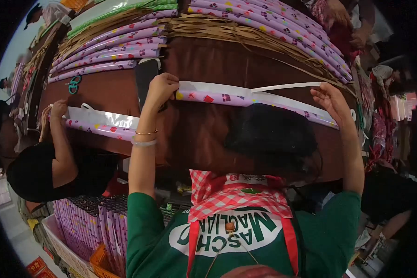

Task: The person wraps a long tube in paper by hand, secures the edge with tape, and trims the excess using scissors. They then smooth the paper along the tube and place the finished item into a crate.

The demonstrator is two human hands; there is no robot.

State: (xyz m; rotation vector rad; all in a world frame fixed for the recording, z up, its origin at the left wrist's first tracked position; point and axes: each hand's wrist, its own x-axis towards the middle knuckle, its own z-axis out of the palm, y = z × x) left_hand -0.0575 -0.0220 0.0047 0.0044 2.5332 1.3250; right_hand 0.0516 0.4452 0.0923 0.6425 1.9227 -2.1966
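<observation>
A flattened roll of purple gift-print wrapping paper (204, 96) with a white upper edge lies across the brown table. My left hand (164, 89) is closed on its left end, fingers pinching the edge. At the right, my right hand (329, 102) pinches the end of a narrow white strip (287, 86) between thumb and finger, its other fingers loosely curled. The strip is lifted off the paper's white edge and still joins it near the middle. A black bag-like object (273, 132) lies in front of the roll and covers part of it.
Purple rolls (111, 48) and brown paper strips (208, 30) lie along the table's far side. Teal scissors (73, 85) and a dark flat object (146, 76) lie at left. A co-worker's hand (59, 109) holds another roll. A basket (62, 245) of purple rolls stands lower left.
</observation>
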